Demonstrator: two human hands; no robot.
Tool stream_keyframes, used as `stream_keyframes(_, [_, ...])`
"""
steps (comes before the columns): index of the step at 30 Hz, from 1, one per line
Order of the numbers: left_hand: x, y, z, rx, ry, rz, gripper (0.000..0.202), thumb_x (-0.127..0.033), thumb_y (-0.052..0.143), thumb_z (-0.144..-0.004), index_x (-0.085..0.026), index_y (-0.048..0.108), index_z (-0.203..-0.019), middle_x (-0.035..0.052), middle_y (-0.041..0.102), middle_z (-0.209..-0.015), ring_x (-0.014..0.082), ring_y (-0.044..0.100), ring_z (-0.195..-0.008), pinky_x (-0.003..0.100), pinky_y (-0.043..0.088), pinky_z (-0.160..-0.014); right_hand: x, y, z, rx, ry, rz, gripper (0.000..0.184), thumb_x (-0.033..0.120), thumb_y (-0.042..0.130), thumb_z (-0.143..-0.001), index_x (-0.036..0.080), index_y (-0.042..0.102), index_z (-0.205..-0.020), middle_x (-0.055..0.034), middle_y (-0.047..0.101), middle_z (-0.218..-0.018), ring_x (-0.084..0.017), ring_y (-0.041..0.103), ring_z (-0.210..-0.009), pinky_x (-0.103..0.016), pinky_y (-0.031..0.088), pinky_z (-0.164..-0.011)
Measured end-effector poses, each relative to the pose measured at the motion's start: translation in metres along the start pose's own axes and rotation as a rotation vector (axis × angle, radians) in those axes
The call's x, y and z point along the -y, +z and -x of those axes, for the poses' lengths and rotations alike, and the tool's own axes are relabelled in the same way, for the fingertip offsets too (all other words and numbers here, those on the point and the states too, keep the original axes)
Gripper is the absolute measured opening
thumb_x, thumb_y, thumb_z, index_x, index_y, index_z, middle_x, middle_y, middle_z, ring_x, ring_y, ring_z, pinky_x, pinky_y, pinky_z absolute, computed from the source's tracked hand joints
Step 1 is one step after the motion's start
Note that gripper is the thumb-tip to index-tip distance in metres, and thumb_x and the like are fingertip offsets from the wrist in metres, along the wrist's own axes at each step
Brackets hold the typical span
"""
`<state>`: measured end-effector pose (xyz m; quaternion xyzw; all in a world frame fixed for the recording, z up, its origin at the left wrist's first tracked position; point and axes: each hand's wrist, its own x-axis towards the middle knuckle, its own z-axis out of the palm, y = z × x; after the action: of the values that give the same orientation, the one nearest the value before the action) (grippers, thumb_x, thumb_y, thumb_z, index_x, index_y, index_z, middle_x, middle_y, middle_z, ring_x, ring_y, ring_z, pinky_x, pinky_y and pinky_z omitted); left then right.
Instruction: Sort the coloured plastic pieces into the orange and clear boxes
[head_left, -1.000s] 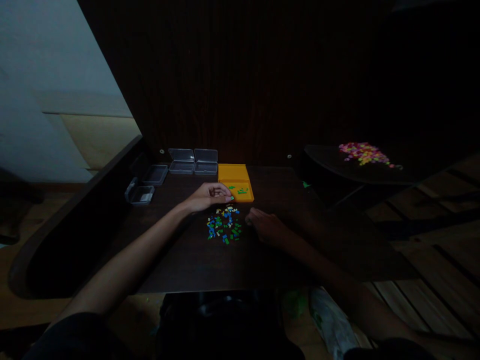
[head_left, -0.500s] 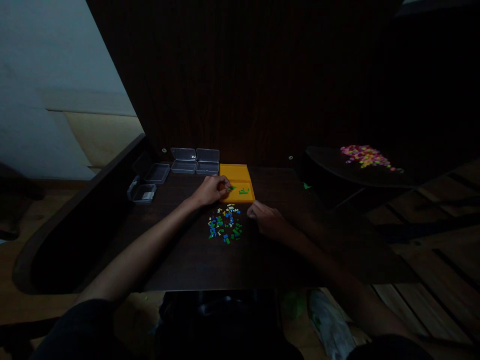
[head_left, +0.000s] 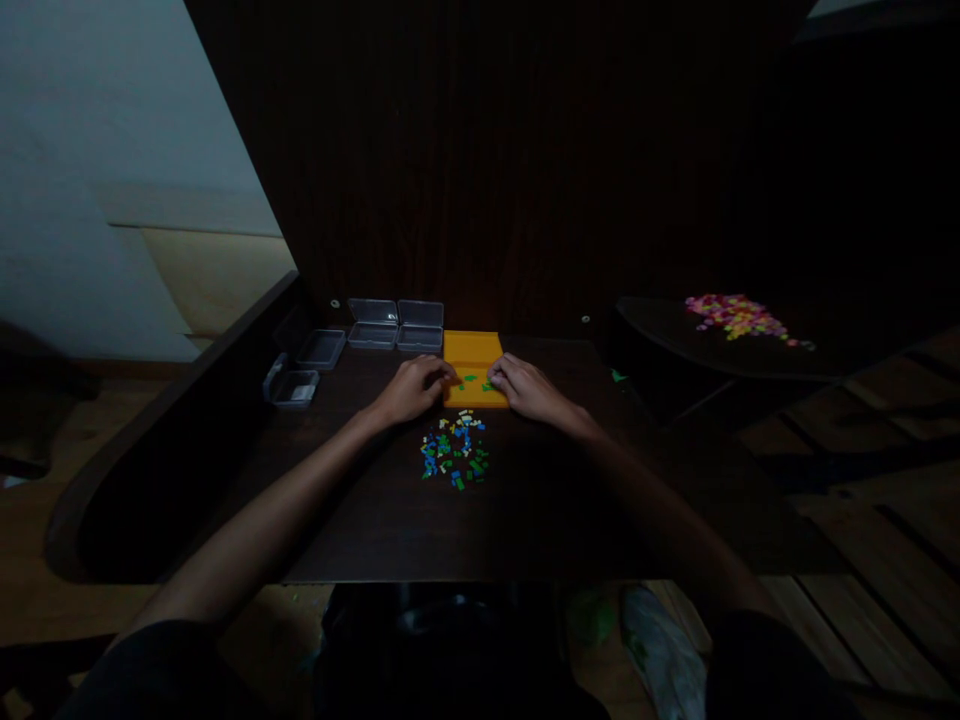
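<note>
A yellow box [head_left: 472,346] stands open at the back of the dark table, with small green toy bricks [head_left: 470,378] lying in its front half. My left hand [head_left: 416,387] is at the box's left edge, fingers curled inward; whether anything is between the fingertips is hidden. Over the right side of the box, my right hand [head_left: 525,387] has thumb and finger pinched together beside some green bricks; what the pinch holds is too small to make out. Just in front of the box lies a loose pile of small blue, green, white and yellow bricks [head_left: 454,452].
Two clear plastic boxes [head_left: 373,334] with raised lids stand left of the yellow box. More clear boxes [head_left: 294,388] sit by the left side panel [head_left: 180,420]. Colourful small pieces [head_left: 739,316] are heaped on a shelf at right. A tall dark panel closes off the back.
My right hand has moved from beside the brick pile up and left to the yellow box. My left hand has drawn back slightly left, and green bricks show in the box's middle.
</note>
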<state>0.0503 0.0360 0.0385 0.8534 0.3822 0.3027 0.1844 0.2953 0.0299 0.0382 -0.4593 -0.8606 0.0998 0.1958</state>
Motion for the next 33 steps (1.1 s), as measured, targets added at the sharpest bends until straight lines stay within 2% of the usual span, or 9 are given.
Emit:
stream_keyframes(5, [-0.005,-0.007,0.022,0.08,0.002,0.045,0.021,-0.019,0.049,-0.087,-0.017,0.067,-0.097,0.0073,0.07,-0.1,0.0194,0.063,-0.096,0.034,0.047,-0.091,-0.009,0.008,-0.018,0.02,0.031,0.055,0.018,0.016,0.045,-0.093,0.015,0.061,-0.101,-0.0098,0.064,-0.104,-0.019,0.058,-0.095,-0.029,0.044,-0.084])
stream_keyframes(10, [-0.003,-0.006,0.038,0.172,-0.001,0.059,0.021,-0.02,0.05,-0.088,-0.017,0.067,-0.1,0.0075,0.071,-0.101,0.0189,0.064,-0.097,0.033,0.047,-0.091,-0.014,0.011,-0.021,0.039,0.054,0.117,0.024,0.013,0.048,-0.091,0.017,0.064,-0.108,-0.0092,0.067,-0.111,-0.02,0.061,-0.102,-0.03,0.046,-0.087])
stream_keyframes(18, [0.002,-0.005,0.043,0.213,-0.005,0.049,0.023,-0.02,0.049,-0.087,-0.018,0.068,-0.101,0.0068,0.071,-0.101,0.0182,0.063,-0.097,0.032,0.048,-0.09,-0.014,0.004,-0.017,0.023,0.127,0.101,0.029,0.011,0.052,-0.087,0.02,0.067,-0.111,-0.0064,0.071,-0.111,-0.021,0.065,-0.101,-0.03,0.048,-0.086])
stream_keyframes(21, [0.002,-0.007,0.045,0.232,0.001,0.057,0.024,-0.021,0.05,-0.087,-0.018,0.068,-0.103,0.0073,0.07,-0.102,0.0179,0.063,-0.096,0.03,0.048,-0.089,-0.012,-0.003,-0.013,-0.017,0.092,0.054,0.032,0.008,0.05,-0.086,0.018,0.067,-0.111,-0.0079,0.071,-0.111,-0.021,0.064,-0.101,-0.031,0.048,-0.088])
stream_keyframes(26, [0.001,-0.007,0.046,0.256,0.009,0.073,0.027,-0.024,0.052,-0.087,-0.017,0.068,-0.108,0.0084,0.068,-0.103,0.018,0.062,-0.095,0.03,0.048,-0.089,0.0,-0.014,-0.001,-0.036,-0.058,-0.058,0.029,0.009,0.05,-0.087,0.015,0.068,-0.108,-0.0099,0.07,-0.106,-0.02,0.064,-0.095,-0.033,0.048,-0.086])
stream_keyframes(33, [-0.001,-0.007,0.046,0.297,0.03,0.075,0.028,-0.022,0.051,-0.088,-0.018,0.069,-0.109,0.0076,0.066,-0.1,0.0176,0.061,-0.094,0.029,0.047,-0.088,0.017,-0.001,0.018,0.088,-0.157,-0.064,0.025,0.015,0.051,-0.091,0.018,0.068,-0.109,-0.0082,0.067,-0.108,-0.018,0.061,-0.099,-0.034,0.047,-0.09])
